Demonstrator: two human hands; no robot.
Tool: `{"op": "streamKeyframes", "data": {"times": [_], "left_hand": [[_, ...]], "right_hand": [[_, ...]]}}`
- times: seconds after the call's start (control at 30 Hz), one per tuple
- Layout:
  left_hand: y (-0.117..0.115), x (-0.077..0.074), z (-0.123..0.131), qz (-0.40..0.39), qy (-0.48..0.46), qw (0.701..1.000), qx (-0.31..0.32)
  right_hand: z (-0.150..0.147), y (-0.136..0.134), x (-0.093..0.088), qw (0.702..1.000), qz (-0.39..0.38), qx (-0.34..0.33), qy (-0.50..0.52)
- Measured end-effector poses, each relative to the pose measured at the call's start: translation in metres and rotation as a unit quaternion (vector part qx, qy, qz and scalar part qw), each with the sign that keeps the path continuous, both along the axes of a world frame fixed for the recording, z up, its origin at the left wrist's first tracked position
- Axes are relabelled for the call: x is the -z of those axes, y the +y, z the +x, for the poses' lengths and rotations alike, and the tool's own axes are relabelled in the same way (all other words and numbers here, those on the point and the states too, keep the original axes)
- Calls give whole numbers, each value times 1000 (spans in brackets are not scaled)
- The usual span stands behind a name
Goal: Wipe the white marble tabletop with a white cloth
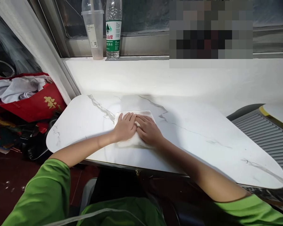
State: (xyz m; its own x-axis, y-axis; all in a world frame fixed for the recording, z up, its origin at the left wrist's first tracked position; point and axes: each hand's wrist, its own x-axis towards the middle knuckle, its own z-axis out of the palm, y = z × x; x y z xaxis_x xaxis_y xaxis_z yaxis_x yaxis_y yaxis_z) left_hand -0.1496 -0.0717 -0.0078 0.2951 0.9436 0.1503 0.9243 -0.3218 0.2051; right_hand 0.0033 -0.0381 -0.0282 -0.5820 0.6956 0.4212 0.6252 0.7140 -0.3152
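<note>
A folded white cloth lies flat on the white, marble-patterned tabletop. My left hand rests palm down on its left part, fingers stretched out and a little apart. Beside it, my right hand presses on the cloth's right part, with its fingers extended toward the left hand. The fingertips of the two hands meet near the middle of the cloth. Both palms hide much of the cloth's centre, and its edges show around them.
On the window ledge stand a clear plastic cup and a water bottle with a green label. A red bag stuffed with white fabric sits left of the table. Grey ribbed surfacing borders the table's right side.
</note>
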Motion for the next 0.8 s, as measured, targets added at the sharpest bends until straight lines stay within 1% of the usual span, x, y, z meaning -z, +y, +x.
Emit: {"op": "streamKeyframes", "data": {"times": [0.13,0.3,0.4,0.47,0.53,0.63,0.73,0.8], "left_hand": [[16,0,-2,-12,-7,1000,-2],[28,-1,-5,-13,-22,1000,13],[37,0,-5,-5,-22,1000,17],[47,1,-6,0,-24,1000,10],[63,1,-6,1,-28,1000,-5],[94,2,-6,5,-32,999,-23],[126,3,-6,14,-30,999,-36],[142,4,-7,15,-27,999,-40]], "right_hand": [[-5,14,2,1000,-6,15,9],[-5,23,5,999,-10,33,4],[-5,35,6,1000,-5,21,0],[-5,49,6,1000,-3,9,-7],[-7,69,6,1000,-1,2,-19],[-13,103,5,999,2,6,-35],[-19,130,4,997,9,51,-51],[-23,140,3,993,3,96,-70]]}}
